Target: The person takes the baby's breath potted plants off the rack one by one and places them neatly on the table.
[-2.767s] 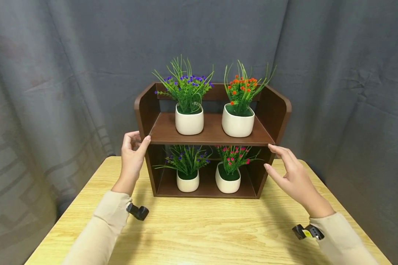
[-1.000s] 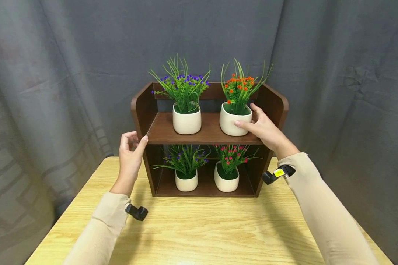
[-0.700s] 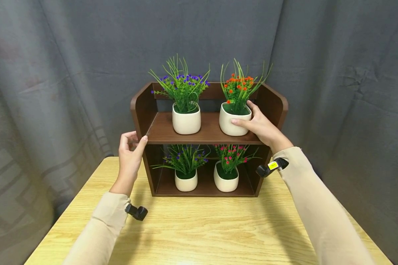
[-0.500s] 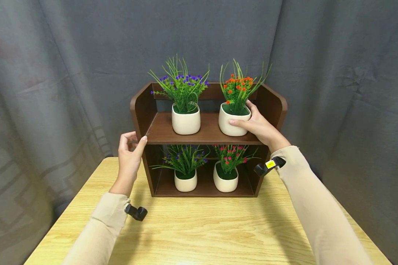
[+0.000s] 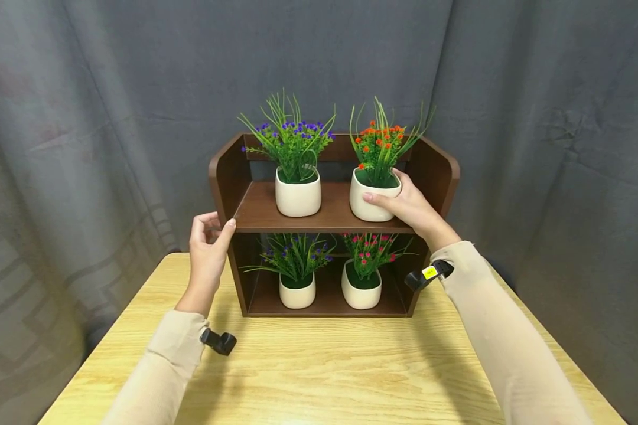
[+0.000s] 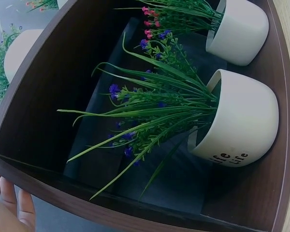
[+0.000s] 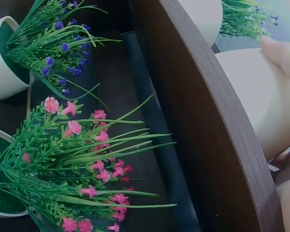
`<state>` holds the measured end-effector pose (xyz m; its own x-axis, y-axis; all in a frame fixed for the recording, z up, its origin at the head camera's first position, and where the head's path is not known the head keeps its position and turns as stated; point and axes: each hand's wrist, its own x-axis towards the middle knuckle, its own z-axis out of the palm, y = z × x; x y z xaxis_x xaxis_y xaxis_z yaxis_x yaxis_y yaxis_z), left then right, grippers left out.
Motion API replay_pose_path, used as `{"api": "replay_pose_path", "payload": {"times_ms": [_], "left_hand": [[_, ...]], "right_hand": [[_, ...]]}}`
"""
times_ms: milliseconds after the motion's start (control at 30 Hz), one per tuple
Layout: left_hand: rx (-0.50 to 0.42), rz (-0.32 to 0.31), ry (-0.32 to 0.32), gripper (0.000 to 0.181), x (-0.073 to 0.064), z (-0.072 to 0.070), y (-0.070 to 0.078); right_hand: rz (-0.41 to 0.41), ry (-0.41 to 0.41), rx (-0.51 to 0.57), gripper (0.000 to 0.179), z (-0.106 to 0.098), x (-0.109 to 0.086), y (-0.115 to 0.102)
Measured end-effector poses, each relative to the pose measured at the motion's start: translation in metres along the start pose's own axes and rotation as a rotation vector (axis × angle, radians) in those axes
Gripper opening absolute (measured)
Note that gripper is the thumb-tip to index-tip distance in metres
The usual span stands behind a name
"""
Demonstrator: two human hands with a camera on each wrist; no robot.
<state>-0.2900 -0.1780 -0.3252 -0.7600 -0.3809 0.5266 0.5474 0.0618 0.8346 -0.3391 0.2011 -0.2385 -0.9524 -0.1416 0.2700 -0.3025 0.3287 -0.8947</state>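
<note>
orange plant (image 5: 378, 162) above pink plant (image 5: 365, 268)

Head view looks forward-down on the shelf (image 5: 326, 228); close wrist views share its lower compartment (image 5: 329, 298)

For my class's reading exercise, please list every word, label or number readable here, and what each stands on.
"Life": on the lower purple-flowered pot, left wrist view.
"ife": beside it on that pot; its start is unclear.
Yellow label on the right wrist's black device: too small to read.
</note>
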Motion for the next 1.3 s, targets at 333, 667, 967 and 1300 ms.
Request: {"api": "replay_pose_path", "payload": {"times_ms": [333, 667, 967, 1300], "left_hand": [[0.012, 0.002, 0.002, 0.022, 0.001, 0.001, -0.002], [0.005, 0.017, 0.002, 0.021, 0.001, 0.001, 0.0], [0.009, 0.014, -0.001, 0.02, 0.002, 0.0, 0.002], [0.006, 0.015, -0.005, 0.021, 0.002, -0.001, -0.002]], "right_hand": [[-0.03, 0.006, -0.003, 0.105, 0.0, -0.005, -0.001], [-0.031, -0.008, -0.037, 0.104, -0.001, -0.026, -0.008], [-0.054, -0.007, -0.158, 0.104, -0.005, -0.045, -0.014], [-0.105, 0.002, -0.28, 0.095, -0.01, -0.068, -0.018]]}}
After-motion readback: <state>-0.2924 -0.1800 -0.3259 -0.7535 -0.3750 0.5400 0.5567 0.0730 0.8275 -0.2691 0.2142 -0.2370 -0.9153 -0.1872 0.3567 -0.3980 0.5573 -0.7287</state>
